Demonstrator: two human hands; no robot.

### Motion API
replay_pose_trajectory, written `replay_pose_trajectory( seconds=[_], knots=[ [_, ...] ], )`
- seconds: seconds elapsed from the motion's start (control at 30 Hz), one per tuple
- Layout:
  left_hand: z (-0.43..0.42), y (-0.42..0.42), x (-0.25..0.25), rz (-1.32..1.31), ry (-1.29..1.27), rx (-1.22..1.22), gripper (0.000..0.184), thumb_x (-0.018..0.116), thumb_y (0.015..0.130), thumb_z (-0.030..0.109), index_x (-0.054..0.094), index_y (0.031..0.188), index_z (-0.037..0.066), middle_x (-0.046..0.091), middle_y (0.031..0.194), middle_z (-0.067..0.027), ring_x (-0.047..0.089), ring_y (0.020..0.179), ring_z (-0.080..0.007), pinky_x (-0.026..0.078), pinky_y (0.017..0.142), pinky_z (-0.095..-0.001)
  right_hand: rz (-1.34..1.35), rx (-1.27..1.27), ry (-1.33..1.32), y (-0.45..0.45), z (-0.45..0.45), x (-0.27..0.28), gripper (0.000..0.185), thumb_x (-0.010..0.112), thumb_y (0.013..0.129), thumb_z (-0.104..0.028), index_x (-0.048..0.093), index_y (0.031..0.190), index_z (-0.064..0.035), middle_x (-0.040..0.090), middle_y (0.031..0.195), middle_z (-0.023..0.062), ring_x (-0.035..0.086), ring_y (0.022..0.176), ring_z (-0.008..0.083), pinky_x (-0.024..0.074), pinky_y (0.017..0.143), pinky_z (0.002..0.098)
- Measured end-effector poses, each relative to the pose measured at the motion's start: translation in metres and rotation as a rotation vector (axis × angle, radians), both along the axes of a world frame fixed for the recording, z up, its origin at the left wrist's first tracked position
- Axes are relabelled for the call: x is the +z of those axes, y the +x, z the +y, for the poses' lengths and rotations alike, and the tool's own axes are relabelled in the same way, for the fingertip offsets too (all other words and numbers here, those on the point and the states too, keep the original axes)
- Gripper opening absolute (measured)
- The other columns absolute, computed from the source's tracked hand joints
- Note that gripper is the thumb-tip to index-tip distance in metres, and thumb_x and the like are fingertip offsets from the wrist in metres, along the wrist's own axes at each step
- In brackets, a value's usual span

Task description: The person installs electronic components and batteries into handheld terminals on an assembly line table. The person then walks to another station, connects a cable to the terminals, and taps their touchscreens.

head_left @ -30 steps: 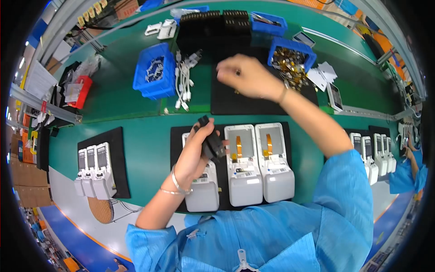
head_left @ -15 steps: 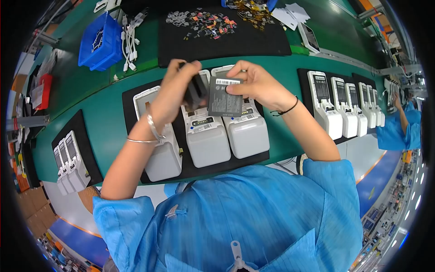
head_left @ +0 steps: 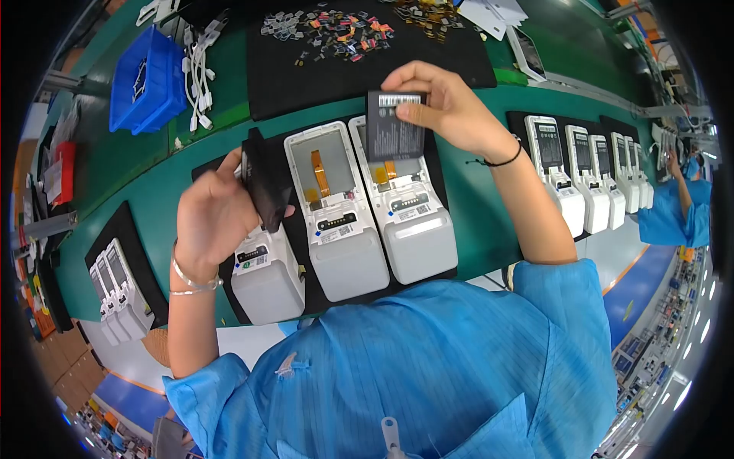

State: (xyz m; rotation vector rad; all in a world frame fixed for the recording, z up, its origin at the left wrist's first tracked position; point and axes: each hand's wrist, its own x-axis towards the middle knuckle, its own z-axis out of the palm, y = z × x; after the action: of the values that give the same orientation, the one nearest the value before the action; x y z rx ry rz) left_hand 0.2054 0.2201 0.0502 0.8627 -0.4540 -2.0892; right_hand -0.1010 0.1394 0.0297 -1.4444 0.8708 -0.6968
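My left hand point(head_left: 208, 218) grips dark flat batteries point(head_left: 264, 183), seen edge-on and seemingly stacked, above the left white handheld terminal point(head_left: 267, 287). Between the thumb and fingers of my right hand point(head_left: 453, 111) is a single black battery point(head_left: 395, 138) with a barcode label. It hangs over the upper part of the right terminal point(head_left: 420, 245) and partly covers it. The middle terminal point(head_left: 345, 264) lies between my hands, its open back showing an orange flex cable point(head_left: 319, 174) and a grey plate. The left terminal's upper part is hidden behind the batteries and hand.
A black mat point(head_left: 267, 96) at the back carries piles of small parts point(head_left: 348, 34). Left of it are white cables point(head_left: 199, 80) and a blue bin point(head_left: 149, 84). More terminals stand on mats at both sides. A co-worker point(head_left: 677, 203) is at far right.
My hands have moved apart. The left went left and down with its batteries; the right rose slightly to the right with its battery. The middle terminal's open back is now uncovered.
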Motion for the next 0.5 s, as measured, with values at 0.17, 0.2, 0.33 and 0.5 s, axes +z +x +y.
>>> replay_pose_trajectory(
  seconds=[0.17, 0.2, 0.33, 0.5],
  knots=[
    [0.012, 0.009, -0.002, -0.159, -0.148, 0.068, 0.066, 0.062, 0.084, 0.015, 0.03, 0.139, 0.001, 0.053, 0.111, -0.0136, 0.059, 0.097, -0.0253, 0.052, 0.083, -0.0449, 0.104, 0.103, 0.068, 0.005, 0.01, -0.017, 0.023, 0.058, 0.085, 0.004, 0.055, 0.107, -0.0005, 0.063, 0.102, 0.0073, 0.058, 0.095, 0.0111, 0.0473, 0.085, 0.0257],
    [0.013, 0.009, 0.0, -0.184, -0.175, 0.086, 0.066, 0.063, 0.085, 0.015, 0.03, 0.14, 0.0, 0.054, 0.11, -0.0134, 0.059, 0.097, -0.0244, 0.052, 0.082, -0.043, 0.141, 0.069, 0.071, 0.008, 0.011, -0.018, 0.023, 0.058, 0.085, 0.004, 0.055, 0.107, -0.0009, 0.064, 0.101, 0.0073, 0.059, 0.094, 0.0116, 0.0474, 0.084, 0.0263],
    [0.016, 0.011, -0.002, -0.287, -0.203, 0.172, 0.069, 0.066, 0.086, 0.019, 0.028, 0.139, -0.002, 0.06, 0.107, -0.0115, 0.064, 0.09, -0.019, 0.056, 0.076, -0.034, 0.334, 0.07, -0.15, 0.011, 0.011, -0.005, 0.024, 0.059, 0.083, 0.002, 0.056, 0.107, -0.0019, 0.065, 0.097, 0.0079, 0.061, 0.091, 0.0148, 0.0475, 0.082, 0.03],
    [0.013, 0.013, -0.009, -0.262, -0.241, 0.192, 0.064, 0.065, 0.087, 0.016, 0.03, 0.136, -0.004, 0.06, 0.114, -0.0133, 0.065, 0.098, -0.0197, 0.055, 0.084, -0.0322, 0.354, 0.121, -0.263, 0.007, 0.007, -0.012, 0.027, 0.061, 0.08, 0.001, 0.057, 0.106, -0.0021, 0.063, 0.097, 0.0107, 0.06, 0.091, 0.025, 0.0467, 0.083, 0.0358]
  ],
)
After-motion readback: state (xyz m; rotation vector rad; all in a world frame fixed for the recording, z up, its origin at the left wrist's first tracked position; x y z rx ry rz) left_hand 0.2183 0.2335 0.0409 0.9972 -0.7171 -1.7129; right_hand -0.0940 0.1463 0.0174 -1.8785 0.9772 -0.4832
